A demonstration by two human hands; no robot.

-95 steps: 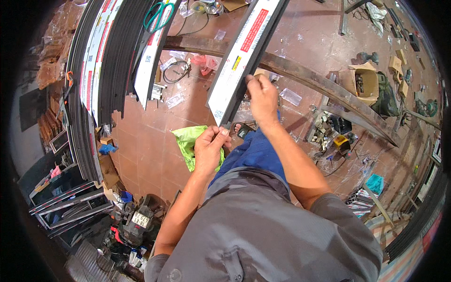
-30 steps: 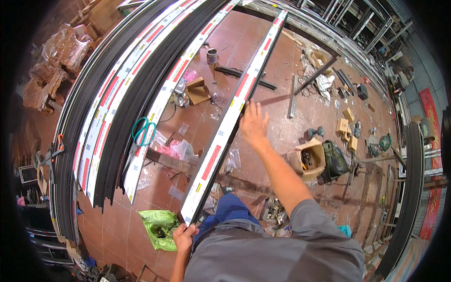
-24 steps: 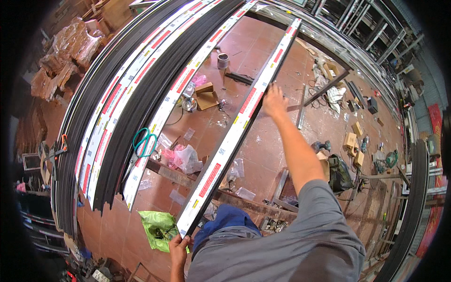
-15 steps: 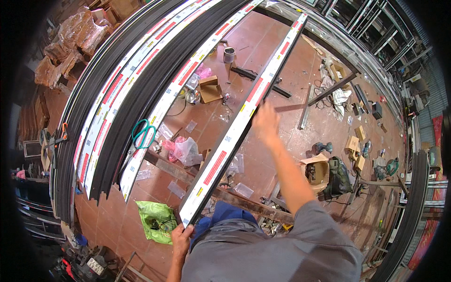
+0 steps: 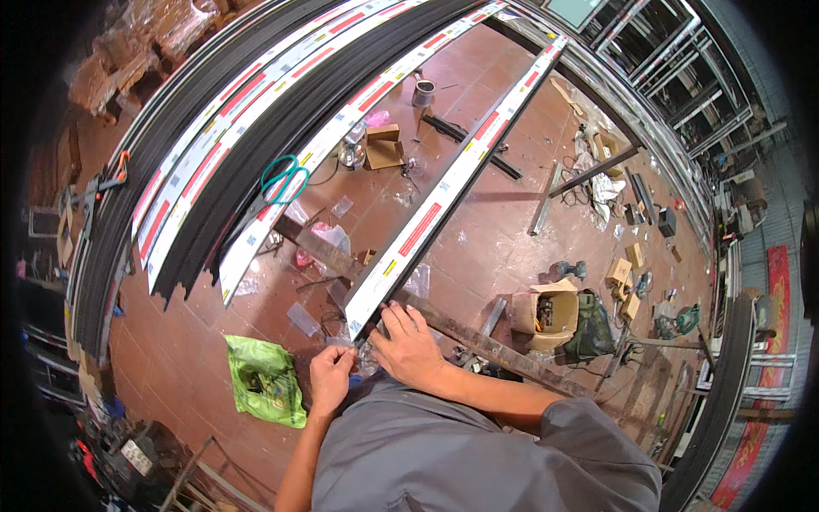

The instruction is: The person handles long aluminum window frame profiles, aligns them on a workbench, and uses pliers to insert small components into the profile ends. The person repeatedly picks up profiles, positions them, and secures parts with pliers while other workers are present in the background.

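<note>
A long dark profile bar (image 5: 426, 212) with a white, red-marked protective film on top runs from just before me to the far right. Its near end is cut at a slant. At that tip my left hand (image 5: 331, 381) is closed, thumb and fingertips pinched; what they hold, if anything, is too small to make out. My right hand (image 5: 413, 348) lies along the bar's right side near the same end, fingers stretched out and apart, fingertips at its edge. Teal-handled scissors (image 5: 285, 181) rest on the bundled bars to the left.
Several black and white-filmed bars (image 5: 192, 183) lie bundled at left. A dark metal beam (image 5: 478, 337) crosses under the bar. A green bag (image 5: 266, 380) lies on the floor at lower left. An open cardboard box (image 5: 546, 314) and a cordless drill (image 5: 566, 270) are at right.
My right hand has come back from midway along the bar to its near end. My left hand has shifted slightly at the tip, and the view has tilted.
</note>
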